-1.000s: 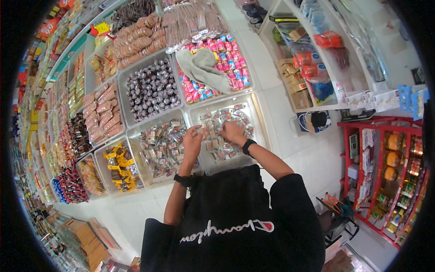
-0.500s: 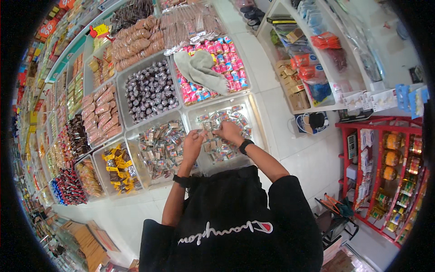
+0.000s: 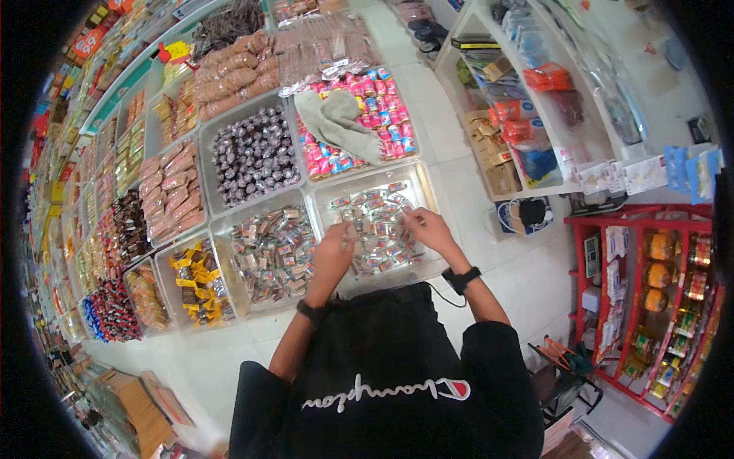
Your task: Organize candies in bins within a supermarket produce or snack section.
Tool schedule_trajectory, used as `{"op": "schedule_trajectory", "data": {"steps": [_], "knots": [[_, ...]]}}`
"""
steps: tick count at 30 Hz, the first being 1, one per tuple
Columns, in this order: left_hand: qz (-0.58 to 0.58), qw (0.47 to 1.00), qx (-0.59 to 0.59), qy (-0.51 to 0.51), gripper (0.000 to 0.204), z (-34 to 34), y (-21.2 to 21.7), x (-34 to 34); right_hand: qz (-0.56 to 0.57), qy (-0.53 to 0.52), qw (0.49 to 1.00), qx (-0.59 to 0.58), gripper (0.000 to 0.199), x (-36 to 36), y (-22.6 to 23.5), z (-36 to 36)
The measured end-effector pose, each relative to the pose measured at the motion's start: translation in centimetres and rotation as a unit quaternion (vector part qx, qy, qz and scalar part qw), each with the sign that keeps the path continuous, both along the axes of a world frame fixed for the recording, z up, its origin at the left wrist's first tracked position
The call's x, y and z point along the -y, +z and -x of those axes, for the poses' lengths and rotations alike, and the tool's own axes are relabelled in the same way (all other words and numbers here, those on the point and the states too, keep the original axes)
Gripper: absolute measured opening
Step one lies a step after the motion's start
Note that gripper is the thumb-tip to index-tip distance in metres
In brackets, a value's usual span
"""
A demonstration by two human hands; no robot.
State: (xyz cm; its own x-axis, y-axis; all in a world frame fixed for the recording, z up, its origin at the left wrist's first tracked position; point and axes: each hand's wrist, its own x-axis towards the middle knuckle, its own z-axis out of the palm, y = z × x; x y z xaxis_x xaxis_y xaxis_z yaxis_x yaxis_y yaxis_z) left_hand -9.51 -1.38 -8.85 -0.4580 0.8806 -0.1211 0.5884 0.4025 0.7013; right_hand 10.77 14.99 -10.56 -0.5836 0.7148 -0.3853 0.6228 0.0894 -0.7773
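Both hands are over a clear plastic bin [image 3: 430,182] with small wrapped candies [image 3: 376,222] spread in its bottom. My left hand [image 3: 334,252] is at the bin's left side, its fingers curled inward. Over the right side, my right hand [image 3: 430,229] has its fingertips drawn together in a pinch. Whatever either hand holds is too small to make out. Directly left is a second bin [image 3: 243,307] heaped with similar small wrapped candies. A black band sits on each wrist.
Beyond the bin, a grey-green cloth [image 3: 336,126] lies over pink and blue packets. Dark wrapped balls [image 3: 256,157] fill a grey bin, and yellow packets [image 3: 200,279] another. White shelving [image 3: 569,153] and a red rack [image 3: 581,291] stand to the right.
My hands have moved apart: the right has gone rightward across the bin, while the left has come slightly nearer to me. The candies between them now show more fully.
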Motion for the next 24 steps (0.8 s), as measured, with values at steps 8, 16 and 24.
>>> {"op": "schedule_trajectory", "data": {"steps": [8,16,24], "knots": [[0.299,0.919,-0.065,0.249,0.051,8.2,4.1,17.6,-0.139,-0.044,0.989,0.029,0.026,5.2,4.6,-1.2],[0.135,0.786,0.408,0.444,0.069,5.3,-0.1,25.0,-0.138,-0.080,0.948,0.276,0.043,2.1,-1.9,-7.0],[-0.103,0.644,0.578,0.491,0.053,6.5,-6.6,24.7,-0.125,-0.054,0.987,0.085,0.029,2.7,0.3,-7.8]]}}
